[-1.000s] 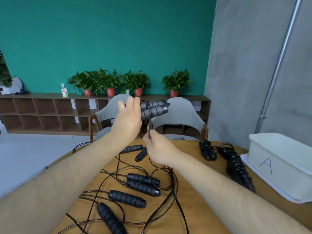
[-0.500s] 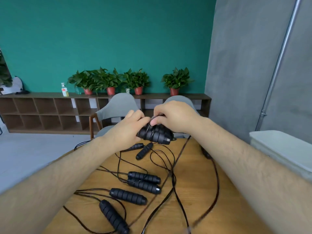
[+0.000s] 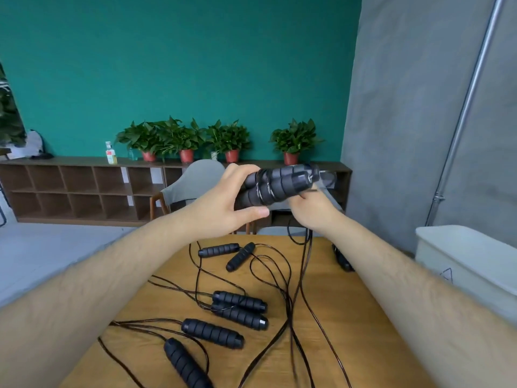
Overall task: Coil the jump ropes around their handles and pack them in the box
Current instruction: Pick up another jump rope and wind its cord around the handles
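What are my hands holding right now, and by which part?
The left hand grips the paired jump rope handles by their left end; the right hand holds that rope's cord just under their right end.

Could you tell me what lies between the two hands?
Head view: a rope-wound pair of handles; the left hand grips one end, the right hand holds rope at the other.

Ribbed foam handles [image 3: 275, 186], wooden table [image 3: 363, 317]
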